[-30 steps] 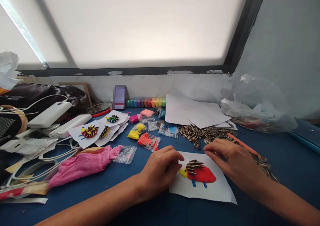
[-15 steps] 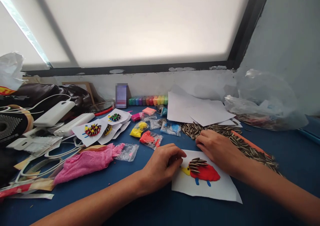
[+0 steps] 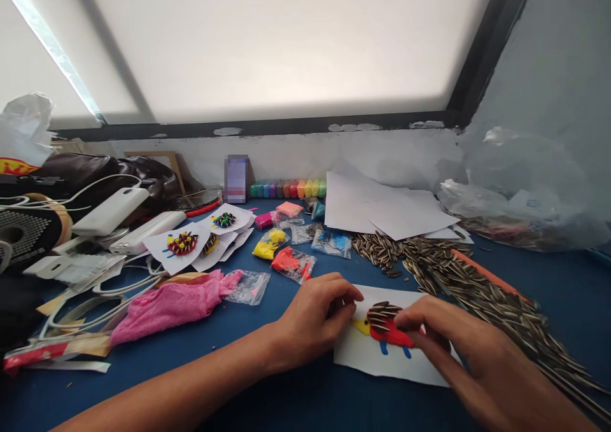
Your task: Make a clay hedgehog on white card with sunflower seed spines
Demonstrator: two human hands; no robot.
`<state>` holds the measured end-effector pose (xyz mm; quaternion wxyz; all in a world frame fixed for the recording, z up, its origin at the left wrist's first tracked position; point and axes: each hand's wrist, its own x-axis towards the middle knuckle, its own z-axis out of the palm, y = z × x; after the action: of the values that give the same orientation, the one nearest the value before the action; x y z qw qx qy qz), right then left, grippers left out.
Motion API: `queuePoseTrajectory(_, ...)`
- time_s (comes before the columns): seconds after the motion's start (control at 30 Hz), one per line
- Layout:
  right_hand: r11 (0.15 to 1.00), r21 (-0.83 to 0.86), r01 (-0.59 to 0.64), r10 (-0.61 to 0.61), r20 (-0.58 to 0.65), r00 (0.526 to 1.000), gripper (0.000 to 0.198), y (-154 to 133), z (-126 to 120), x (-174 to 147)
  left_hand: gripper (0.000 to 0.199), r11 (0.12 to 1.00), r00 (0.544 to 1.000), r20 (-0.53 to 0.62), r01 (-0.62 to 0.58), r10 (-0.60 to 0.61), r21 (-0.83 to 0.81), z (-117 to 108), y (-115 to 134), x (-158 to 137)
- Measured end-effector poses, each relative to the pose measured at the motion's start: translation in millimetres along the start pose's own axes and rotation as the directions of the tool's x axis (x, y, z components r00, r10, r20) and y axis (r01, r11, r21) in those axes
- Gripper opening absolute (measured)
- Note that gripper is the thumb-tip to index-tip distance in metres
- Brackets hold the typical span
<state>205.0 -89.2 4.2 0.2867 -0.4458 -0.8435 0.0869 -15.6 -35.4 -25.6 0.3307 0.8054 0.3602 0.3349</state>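
Right hand (image 3: 470, 343) first: from my remote seat I see it reaching in from the right, thumb and fingertips drawn almost together over the right end of a flat red clay animal body (image 3: 391, 337). Whether a seed sits in that pinch I cannot tell; the fingers cover the spot. So narrow a grip would suit something small and thin.

My left hand (image 3: 317, 317) rests at the left edge of the white paper sheet (image 3: 375, 367), fingers loosely curled with a gap beside the thumb and nothing seen in it; I judge its weight there stops the sheet sliding on the blue counter (image 3: 286, 403).

The red body lies mid-sheet, with a yellow pointed head (image 3: 361, 326) on the left and two blue legs on the near side. Striped sunflower seeds (image 3: 382, 316) overlap across its left part, tips slanting right (soft clay probably grips them).

Far and to the right spreads a loose heap of striped seeds (image 3: 482, 298), near enough to the right hand for short trips, I'd say. Small clear bags of yellow clay (image 3: 270, 244) and orange-red clay (image 3: 289, 260) lie beyond the left hand, out of the work's way.
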Motion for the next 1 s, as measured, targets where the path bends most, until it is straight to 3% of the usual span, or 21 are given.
queuePoseTrajectory(0.17,0.994,-0.050,0.094,-0.098,-0.091,0.991,0.014,-4,15,-2,0.021,1.000,1.000,-0.010,0.004,-0.004,-0.019,1,-1,1)
queuePoseTrajectory(0.37,0.983,-0.120,0.137,-0.148,-0.087,0.985,0.021,-1,22,-5,0.019,0.998,0.999,0.022,0.032,-0.031,-0.061,0,0,1)
queuePoseTrajectory(1.0,0.969,-0.203,0.142,-0.165,-0.104,0.981,0.022,-2,30,-2,0.016,0.999,1.000,0.008,-0.017,0.017,-0.030,2,1,-1)
